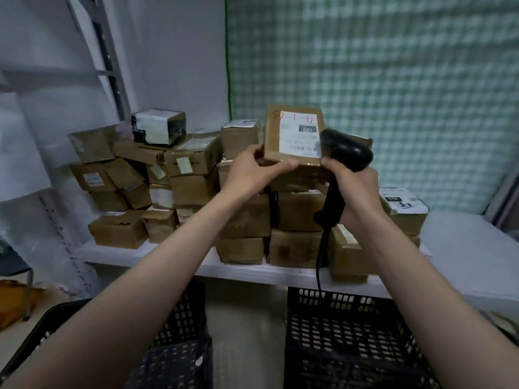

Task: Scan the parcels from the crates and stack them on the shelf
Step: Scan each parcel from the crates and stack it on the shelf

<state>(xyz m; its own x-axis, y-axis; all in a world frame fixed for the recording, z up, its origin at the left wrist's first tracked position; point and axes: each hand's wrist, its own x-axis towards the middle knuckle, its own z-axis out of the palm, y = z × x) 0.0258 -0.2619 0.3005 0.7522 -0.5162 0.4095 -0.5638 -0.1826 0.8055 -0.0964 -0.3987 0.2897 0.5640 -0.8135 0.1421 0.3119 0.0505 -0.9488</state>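
Black crates [351,327] below; left grip [252,169] holds labelled brown parcel [292,136], right grip [355,186] holds scanner [345,153].

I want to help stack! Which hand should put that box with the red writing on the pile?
Probably the left hand. It already holds the cardboard parcel by its lower left corner, just above the stacked parcels on the shelf. The right hand is busy gripping the black barcode scanner.
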